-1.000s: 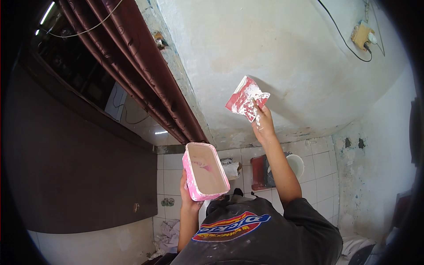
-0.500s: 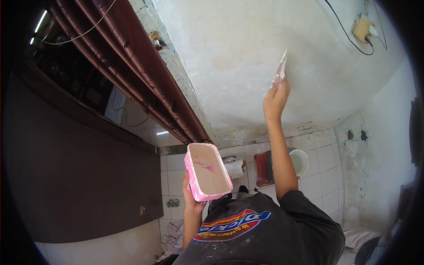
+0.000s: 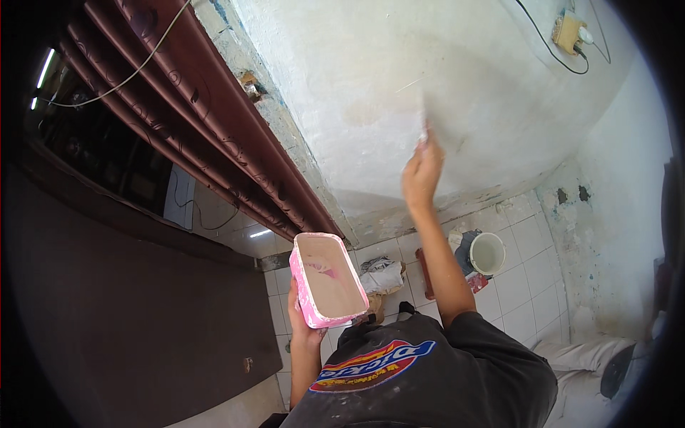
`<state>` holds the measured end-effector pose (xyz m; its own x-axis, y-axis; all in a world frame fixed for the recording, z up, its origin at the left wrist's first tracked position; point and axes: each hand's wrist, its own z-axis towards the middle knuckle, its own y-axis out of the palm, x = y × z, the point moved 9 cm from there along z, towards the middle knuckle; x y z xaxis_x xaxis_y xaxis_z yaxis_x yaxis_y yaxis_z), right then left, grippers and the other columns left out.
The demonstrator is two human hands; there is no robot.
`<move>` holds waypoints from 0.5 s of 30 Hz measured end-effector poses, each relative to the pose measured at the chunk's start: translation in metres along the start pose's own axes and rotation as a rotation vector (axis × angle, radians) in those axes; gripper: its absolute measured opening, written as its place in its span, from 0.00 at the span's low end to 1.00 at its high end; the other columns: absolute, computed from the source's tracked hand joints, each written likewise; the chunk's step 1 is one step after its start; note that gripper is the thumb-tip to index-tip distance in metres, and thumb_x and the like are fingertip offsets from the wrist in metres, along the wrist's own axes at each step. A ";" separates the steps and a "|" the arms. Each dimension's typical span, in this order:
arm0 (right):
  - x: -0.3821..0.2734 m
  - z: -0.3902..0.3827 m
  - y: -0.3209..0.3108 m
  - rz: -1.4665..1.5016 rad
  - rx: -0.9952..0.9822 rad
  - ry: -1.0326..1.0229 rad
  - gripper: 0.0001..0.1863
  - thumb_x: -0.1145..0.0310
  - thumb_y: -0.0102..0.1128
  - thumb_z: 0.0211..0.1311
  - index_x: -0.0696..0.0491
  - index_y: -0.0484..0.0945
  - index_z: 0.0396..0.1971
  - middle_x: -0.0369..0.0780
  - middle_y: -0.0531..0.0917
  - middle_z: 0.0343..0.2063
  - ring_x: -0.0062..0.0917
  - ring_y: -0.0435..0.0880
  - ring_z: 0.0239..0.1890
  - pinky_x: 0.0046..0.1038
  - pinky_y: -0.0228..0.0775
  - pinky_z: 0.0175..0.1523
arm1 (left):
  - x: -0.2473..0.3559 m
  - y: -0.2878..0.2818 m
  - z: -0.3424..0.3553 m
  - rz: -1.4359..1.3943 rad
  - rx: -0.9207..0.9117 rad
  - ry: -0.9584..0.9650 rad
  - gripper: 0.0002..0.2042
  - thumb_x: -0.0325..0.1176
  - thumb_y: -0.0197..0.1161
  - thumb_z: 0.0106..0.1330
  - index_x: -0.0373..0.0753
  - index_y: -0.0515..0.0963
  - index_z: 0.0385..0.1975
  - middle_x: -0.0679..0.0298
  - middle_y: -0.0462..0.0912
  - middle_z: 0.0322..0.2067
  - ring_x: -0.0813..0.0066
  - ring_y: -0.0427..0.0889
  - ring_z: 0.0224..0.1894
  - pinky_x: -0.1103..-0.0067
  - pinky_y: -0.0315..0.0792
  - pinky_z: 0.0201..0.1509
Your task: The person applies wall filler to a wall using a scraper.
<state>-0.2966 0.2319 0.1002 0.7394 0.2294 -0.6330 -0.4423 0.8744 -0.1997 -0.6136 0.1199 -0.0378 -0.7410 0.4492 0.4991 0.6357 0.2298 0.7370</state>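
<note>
My left hand (image 3: 302, 327) is closed round the side of a pink plastic tub (image 3: 305, 303), smeared white on its rim and outside. Pale filler coats the inside of the tub, with a pink patch showing through. Raised toward the pale plastered wall (image 3: 335, 93), my right hand (image 3: 422, 175) grips a putty knife (image 3: 424, 128). The knife is seen nearly edge-on and smeared by motion, so I cannot tell whether its blade touches the wall. A thin whitish line (image 3: 409, 85) shows on the wall just beyond it.
Maroon curtains (image 3: 214, 121) hang at the left, beside a dark brown panel (image 3: 128, 285). On the tiled floor are a white bucket (image 3: 487, 254), a crumpled paper bag (image 3: 382, 277) and a red object (image 3: 425, 274). A socket with cables (image 3: 569, 32) is at upper right.
My right hand with the putty knife has moved left and a little lower in view, and the knife is now blurred. The view has shifted slightly; my left hand still holds the tub.
</note>
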 end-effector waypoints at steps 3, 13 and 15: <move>-0.006 0.044 -0.018 -0.127 0.130 -0.024 0.26 0.79 0.48 0.61 0.62 0.64 0.61 0.52 0.73 0.55 0.49 0.70 0.54 0.42 0.59 0.61 | -0.001 -0.003 0.003 -0.014 -0.028 -0.024 0.23 0.50 0.47 0.71 0.39 0.69 0.55 0.58 0.79 0.48 0.65 0.81 0.47 0.69 0.77 0.49; -0.036 -0.024 0.046 -0.010 -0.320 -0.062 0.22 0.79 0.47 0.61 0.63 0.69 0.56 0.54 0.77 0.47 0.46 0.75 0.49 0.39 0.66 0.56 | -0.007 0.003 0.010 -0.015 -0.063 -0.049 0.23 0.51 0.47 0.71 0.39 0.69 0.55 0.58 0.78 0.48 0.64 0.81 0.48 0.69 0.77 0.50; -0.009 -0.024 0.042 0.157 -0.299 0.071 0.19 0.77 0.46 0.63 0.64 0.70 0.54 0.54 0.78 0.43 0.43 0.77 0.45 0.38 0.68 0.53 | -0.010 0.007 0.010 -0.016 -0.072 -0.059 0.24 0.51 0.47 0.71 0.39 0.69 0.55 0.58 0.78 0.48 0.64 0.81 0.48 0.68 0.77 0.50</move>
<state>-0.3339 0.2562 0.0800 0.6180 0.3114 -0.7218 -0.6848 0.6642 -0.2998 -0.5993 0.1261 -0.0423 -0.7353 0.4968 0.4610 0.6055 0.1758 0.7762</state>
